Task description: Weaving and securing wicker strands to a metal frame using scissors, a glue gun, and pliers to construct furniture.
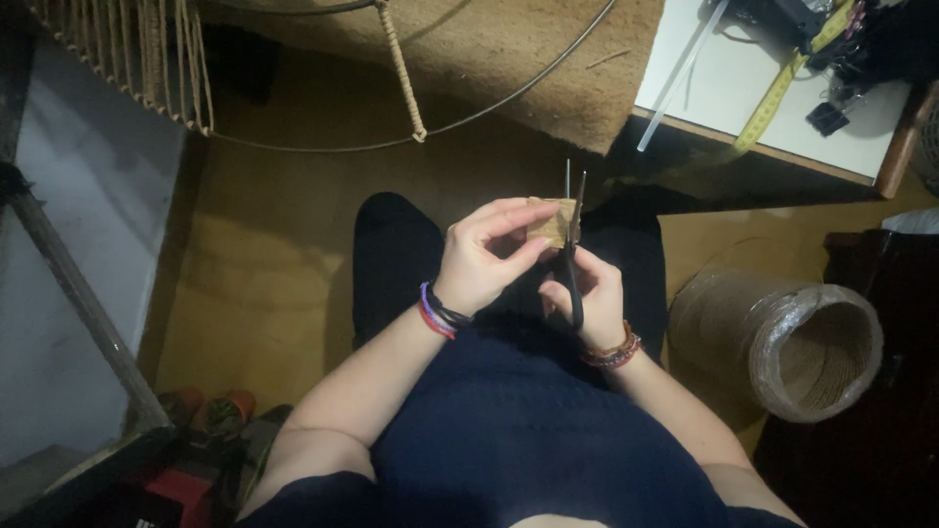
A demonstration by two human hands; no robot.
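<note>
1. Left hand (481,262) pinches a small tan cardboard piece (551,223) by its left edge, held above the lap.
2. Right hand (589,293) grips black scissors (571,227), blades pointing up, slightly open, at the piece's right edge.
3. For a clean cut: keep the piece taut, seat it deep in the blades, left fingertips clear.
4. Twine spool (802,342) on floor at right; counter (763,68) beyond.
</note>
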